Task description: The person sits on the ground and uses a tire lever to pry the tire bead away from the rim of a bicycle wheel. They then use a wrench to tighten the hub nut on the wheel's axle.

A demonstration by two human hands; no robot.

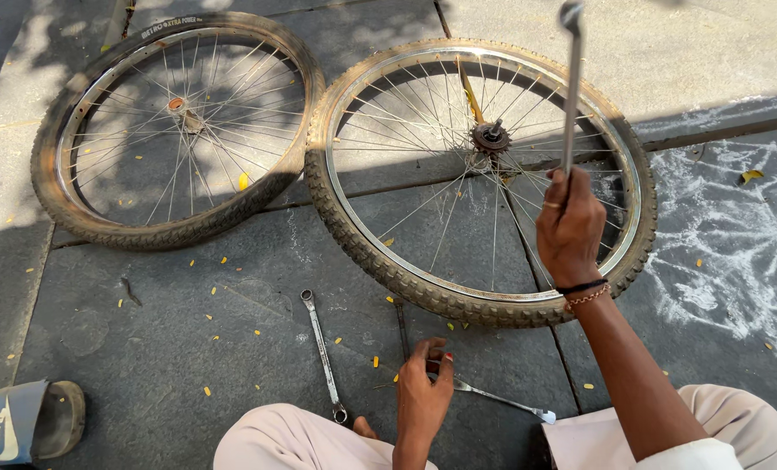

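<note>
My right hand (569, 228) is raised over the right bicycle wheel (354, 235) and grips a long metal tool (571, 87) that points up and away. My left hand (424, 392) is low on the pavement between my knees, its fingers closed on the end of a flat spanner (502, 399) that lies to the right. A thin dark rod (401, 329) lies just above that hand. A ring spanner (321, 352) rests on the stone to the left of it. The right wheel lies flat, with a rusty sprocket hub (490, 137) at its centre.
A second, more worn bicycle wheel (58, 187) lies flat at the upper left, touching the first. A sandal (23, 422) sits at the bottom left corner. White chalk floor patterns (736, 235) cover the stone at right. Small yellow petals are scattered about.
</note>
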